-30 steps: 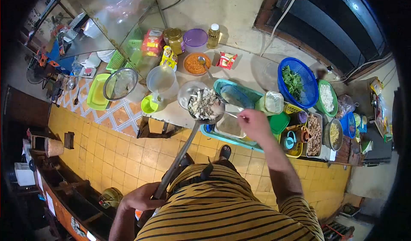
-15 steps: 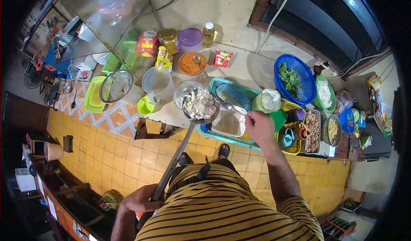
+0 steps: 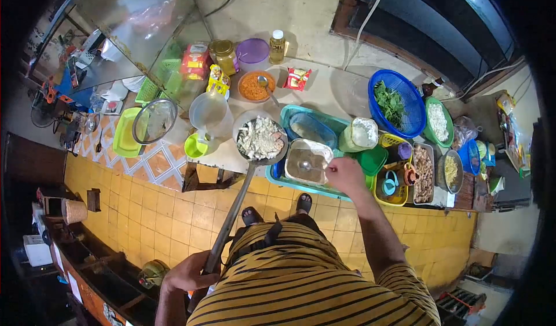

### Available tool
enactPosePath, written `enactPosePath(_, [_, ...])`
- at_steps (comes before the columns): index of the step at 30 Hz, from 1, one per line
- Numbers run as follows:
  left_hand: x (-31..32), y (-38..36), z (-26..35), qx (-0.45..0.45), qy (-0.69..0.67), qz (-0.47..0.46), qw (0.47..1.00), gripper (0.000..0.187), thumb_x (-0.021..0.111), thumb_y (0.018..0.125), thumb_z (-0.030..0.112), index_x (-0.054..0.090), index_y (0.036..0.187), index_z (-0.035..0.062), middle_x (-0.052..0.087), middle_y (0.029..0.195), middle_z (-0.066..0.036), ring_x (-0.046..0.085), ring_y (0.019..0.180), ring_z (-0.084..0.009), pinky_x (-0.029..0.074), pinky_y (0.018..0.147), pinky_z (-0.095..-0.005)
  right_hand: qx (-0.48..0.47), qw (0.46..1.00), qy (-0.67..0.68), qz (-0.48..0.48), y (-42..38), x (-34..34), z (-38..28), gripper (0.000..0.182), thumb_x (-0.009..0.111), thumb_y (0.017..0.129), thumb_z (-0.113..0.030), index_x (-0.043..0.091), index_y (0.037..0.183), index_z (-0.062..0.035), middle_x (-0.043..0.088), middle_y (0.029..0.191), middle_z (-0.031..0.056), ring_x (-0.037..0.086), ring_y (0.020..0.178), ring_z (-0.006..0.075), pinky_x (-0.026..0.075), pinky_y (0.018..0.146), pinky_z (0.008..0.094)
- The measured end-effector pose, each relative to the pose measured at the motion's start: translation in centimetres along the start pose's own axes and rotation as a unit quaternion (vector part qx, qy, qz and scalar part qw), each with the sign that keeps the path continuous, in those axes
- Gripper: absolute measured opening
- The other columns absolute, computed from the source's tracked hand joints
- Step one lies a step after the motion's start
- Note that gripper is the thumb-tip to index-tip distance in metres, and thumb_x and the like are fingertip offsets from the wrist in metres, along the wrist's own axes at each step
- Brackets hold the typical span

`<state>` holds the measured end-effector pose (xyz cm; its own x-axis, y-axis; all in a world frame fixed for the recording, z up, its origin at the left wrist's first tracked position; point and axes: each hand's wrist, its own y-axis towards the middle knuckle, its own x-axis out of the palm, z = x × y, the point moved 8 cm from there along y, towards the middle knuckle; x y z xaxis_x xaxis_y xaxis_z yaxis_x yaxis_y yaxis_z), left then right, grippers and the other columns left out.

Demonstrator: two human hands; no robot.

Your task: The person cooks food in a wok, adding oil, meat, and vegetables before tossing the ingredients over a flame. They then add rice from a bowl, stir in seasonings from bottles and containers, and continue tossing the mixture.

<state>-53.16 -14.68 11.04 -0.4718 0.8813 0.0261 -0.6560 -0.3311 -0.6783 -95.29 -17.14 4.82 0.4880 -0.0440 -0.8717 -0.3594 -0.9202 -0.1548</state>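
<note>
Grasping the near end of a long grey handle (image 3: pixel 234 211), the left hand (image 3: pixel 191 272), near left, fingers wrapped round it. The handle's long axis slants from near left to far right, ending at a round, dark-metal ladle head (image 3: pixel 270 161), which lies well apart from that hand and is filled with a pale, chopped mixture (image 3: pixel 259 136). Just right of the ladle head: a white, square-cornered plastic container (image 3: pixel 311 144) with grey-brown contents, set in a turquoise, rectangular plastic tray (image 3: pixel 274 178). Within the container's outline: the bowl of a slim metal spoon (image 3: pixel 305 165), its long axis running roughly left to right; contact with the contents cannot be told. At the spoon's right end: the right hand (image 3: pixel 346 178), fingertips pinching the stem, the nearer hand to both container and ladle head. Right of the container, beyond this hand: a green, rounded plastic lid (image 3: pixel 372 161).
</note>
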Motion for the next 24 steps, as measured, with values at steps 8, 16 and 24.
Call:
enactPosePath(8, [-0.3, 0.6, 0.4, -0.003, 0.074, -0.027, 0.997, 0.025, 0.064, 0.080, 0.012, 0.055, 0.099, 0.0006, 0.057, 0.079, -0.002, 0.051, 0.073, -0.0094, 0.043, 0.064, -0.0247, -0.018, 0.991, 0.089, 0.095, -1.0, -3.7, -5.4, 0.015, 0.062, 0.080, -0.021, 0.067, 0.080, -0.0064, 0.066, 0.074, 0.0143, 0.066, 0.069, 0.0331, 0.052, 0.063, 0.0427])
enactPosePath(16, [-2.5, 0.3, -0.9, -0.037, 0.023, -0.055, 0.998, 0.021, 0.067, 0.079, 0.006, 0.055, 0.095, 0.0016, 0.055, 0.076, 0.000, 0.052, 0.070, -0.0094, 0.043, 0.062, -0.0257, 0.036, 0.991, -0.018, 0.126, -2.4, -0.3, -1.8, 0.021, 0.057, 0.085, -0.025, 0.068, 0.086, -0.0065, 0.066, 0.075, 0.0184, 0.066, 0.070, 0.0359, 0.053, 0.064, 0.0455])
enactPosePath(24, [-2.8, 3.1, 4.4, 0.074, 0.163, -0.086, 0.980, 0.016, 0.067, 0.077, 0.002, 0.055, 0.086, 0.0037, 0.054, 0.071, -0.001, 0.051, 0.064, -0.0110, 0.042, 0.058, -0.0280, 0.275, 0.940, 0.071, 0.188, -15.7, 1.6, 15.1, 0.030, 0.065, 0.084, -0.027, 0.065, 0.102, -0.0034, 0.068, 0.082, 0.0210, 0.067, 0.077, 0.0346, 0.053, 0.068, 0.0425])
